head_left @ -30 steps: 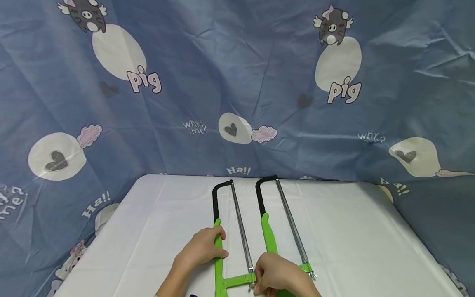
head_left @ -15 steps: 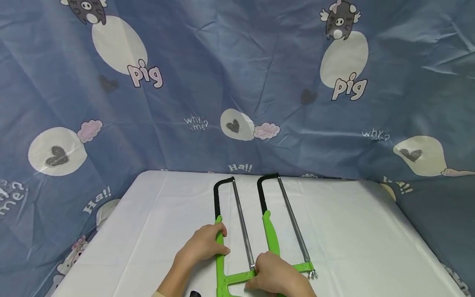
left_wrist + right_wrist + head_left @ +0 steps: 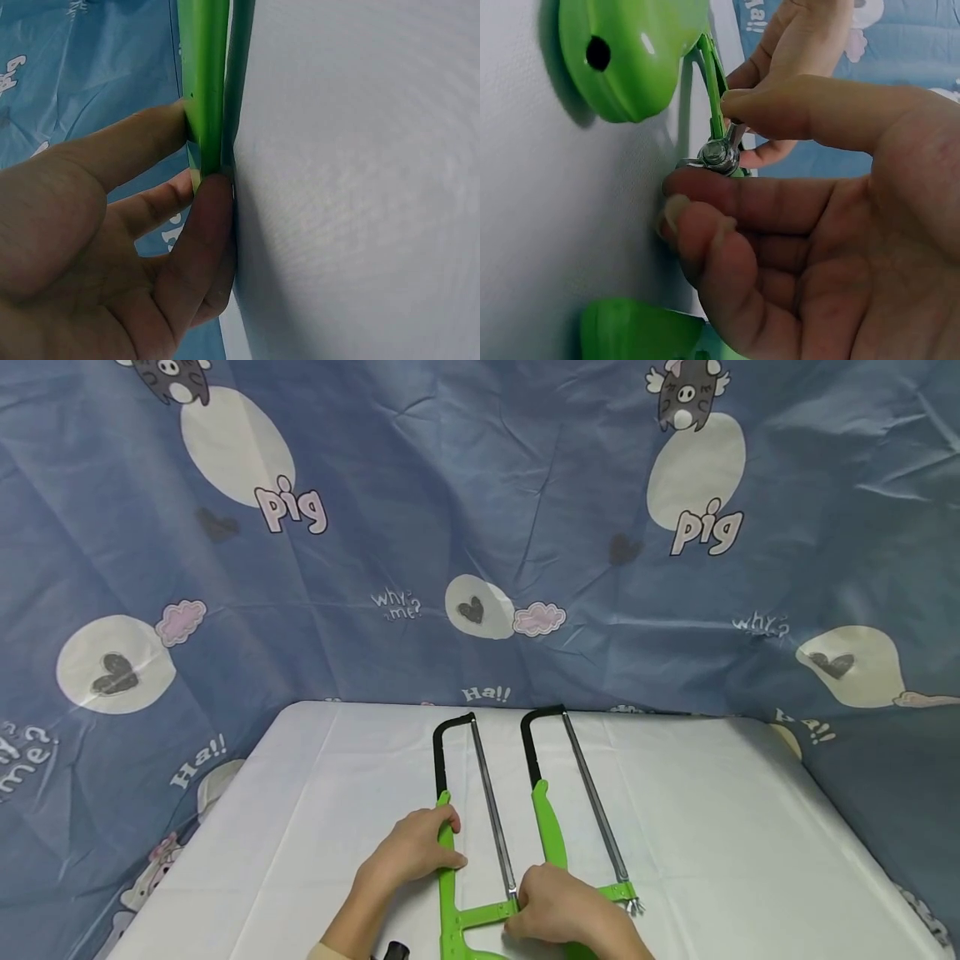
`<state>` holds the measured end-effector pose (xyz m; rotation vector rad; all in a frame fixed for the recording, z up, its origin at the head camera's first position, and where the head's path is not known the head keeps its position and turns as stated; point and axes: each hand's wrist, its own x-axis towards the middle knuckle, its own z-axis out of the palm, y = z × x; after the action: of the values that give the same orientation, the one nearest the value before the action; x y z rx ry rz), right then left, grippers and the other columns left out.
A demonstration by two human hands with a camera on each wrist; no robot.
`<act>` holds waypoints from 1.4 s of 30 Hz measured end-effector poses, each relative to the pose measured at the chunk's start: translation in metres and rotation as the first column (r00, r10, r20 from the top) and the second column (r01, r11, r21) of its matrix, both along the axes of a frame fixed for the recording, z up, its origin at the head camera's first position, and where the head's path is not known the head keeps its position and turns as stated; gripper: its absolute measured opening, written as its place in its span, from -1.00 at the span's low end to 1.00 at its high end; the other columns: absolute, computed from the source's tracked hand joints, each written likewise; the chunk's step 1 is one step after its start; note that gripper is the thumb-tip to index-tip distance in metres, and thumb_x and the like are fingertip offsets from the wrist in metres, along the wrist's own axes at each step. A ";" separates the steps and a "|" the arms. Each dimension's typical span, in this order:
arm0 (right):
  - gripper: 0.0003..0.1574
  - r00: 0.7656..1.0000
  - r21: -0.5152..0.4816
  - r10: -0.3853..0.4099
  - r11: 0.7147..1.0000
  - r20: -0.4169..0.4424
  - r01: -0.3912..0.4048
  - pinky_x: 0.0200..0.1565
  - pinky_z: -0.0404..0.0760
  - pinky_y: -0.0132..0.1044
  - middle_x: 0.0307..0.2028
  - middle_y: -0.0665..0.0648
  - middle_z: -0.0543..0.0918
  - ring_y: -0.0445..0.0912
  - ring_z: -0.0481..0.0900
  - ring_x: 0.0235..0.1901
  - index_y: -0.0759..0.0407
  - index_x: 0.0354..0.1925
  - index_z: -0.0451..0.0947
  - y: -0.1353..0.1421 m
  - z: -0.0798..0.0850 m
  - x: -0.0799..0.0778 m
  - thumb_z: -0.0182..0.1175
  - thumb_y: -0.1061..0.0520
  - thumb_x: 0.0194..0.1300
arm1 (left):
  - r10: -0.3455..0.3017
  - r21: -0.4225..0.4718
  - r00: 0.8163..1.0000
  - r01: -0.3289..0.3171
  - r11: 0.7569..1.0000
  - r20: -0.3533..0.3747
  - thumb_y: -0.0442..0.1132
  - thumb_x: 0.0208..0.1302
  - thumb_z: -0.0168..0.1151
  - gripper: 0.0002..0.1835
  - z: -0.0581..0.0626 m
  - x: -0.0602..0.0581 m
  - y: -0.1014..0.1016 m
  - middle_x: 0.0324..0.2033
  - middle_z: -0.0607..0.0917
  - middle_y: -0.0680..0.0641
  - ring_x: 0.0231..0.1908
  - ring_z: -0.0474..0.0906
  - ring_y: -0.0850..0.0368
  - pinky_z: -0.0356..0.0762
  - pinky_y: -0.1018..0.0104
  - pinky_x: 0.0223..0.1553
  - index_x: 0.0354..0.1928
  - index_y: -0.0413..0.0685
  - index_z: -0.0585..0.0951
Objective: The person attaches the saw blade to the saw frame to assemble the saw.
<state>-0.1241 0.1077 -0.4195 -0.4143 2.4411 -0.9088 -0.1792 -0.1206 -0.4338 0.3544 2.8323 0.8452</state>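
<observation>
Two hacksaws lie side by side on the table, each with a black front bow, a green rear frame and a grey blade. My left hand (image 3: 420,842) grips the green frame of the left hacksaw (image 3: 447,897), thumb on the side facing the blade. At that saw's near end, my right hand (image 3: 558,906) pinches a metal wing nut (image 3: 716,154) between thumb and index finger, as the right wrist view shows; the hand hides it in the head view. The right hacksaw (image 3: 550,827) is partly covered by this same hand.
A white cloth covers the table (image 3: 337,793). Behind it hangs a blue curtain (image 3: 360,527) with cartoon prints. A small black object (image 3: 396,951) shows at the front edge, beside the left forearm. The right saw's own wing nut (image 3: 634,907) sticks out past my right hand.
My right hand's fingers have shifted up onto the left saw's wing nut, which showed beside them a second ago. The left hand keeps its grip. The head view has tilted slightly.
</observation>
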 end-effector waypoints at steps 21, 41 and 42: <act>-0.77 0.998 -0.011 0.008 1.000 0.063 -0.007 -0.61 0.32 -0.29 -0.76 -0.02 0.48 -0.16 0.39 -0.71 0.11 -0.67 0.56 0.004 -0.002 -0.005 0.36 0.08 -0.03 | 0.012 0.002 1.000 -0.012 1.000 0.018 -0.07 -0.08 0.58 -0.57 -0.001 -0.001 0.001 -0.39 0.59 0.02 -0.37 0.39 0.10 0.31 0.24 -0.36 -0.18 0.04 0.58; -0.64 0.992 -0.160 0.076 0.985 0.102 -0.059 -0.60 0.41 -0.32 -0.72 -0.01 0.51 -0.17 0.44 -0.71 0.14 -0.70 0.46 0.015 -0.001 -0.010 0.35 0.35 0.11 | 0.017 0.006 0.999 -0.017 1.000 0.034 -0.09 -0.06 0.56 -0.59 0.002 -0.002 0.001 -0.38 0.59 0.00 -0.37 0.40 0.08 0.32 0.24 -0.35 -0.17 0.04 0.58; -0.63 0.993 -0.161 0.073 0.985 0.094 -0.057 -0.60 0.40 -0.32 -0.73 -0.01 0.51 -0.17 0.44 -0.72 0.14 -0.70 0.46 0.015 -0.002 -0.010 0.36 0.35 0.10 | 0.018 0.005 0.999 -0.018 1.000 0.036 -0.09 -0.05 0.56 -0.59 0.003 -0.002 0.001 -0.38 0.59 -0.01 -0.37 0.40 0.08 0.32 0.24 -0.35 -0.17 0.04 0.59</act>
<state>-0.1345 0.1228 -0.4214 -0.4897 2.2601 -1.0730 -0.1810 -0.1191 -0.4310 0.3116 2.8050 0.8543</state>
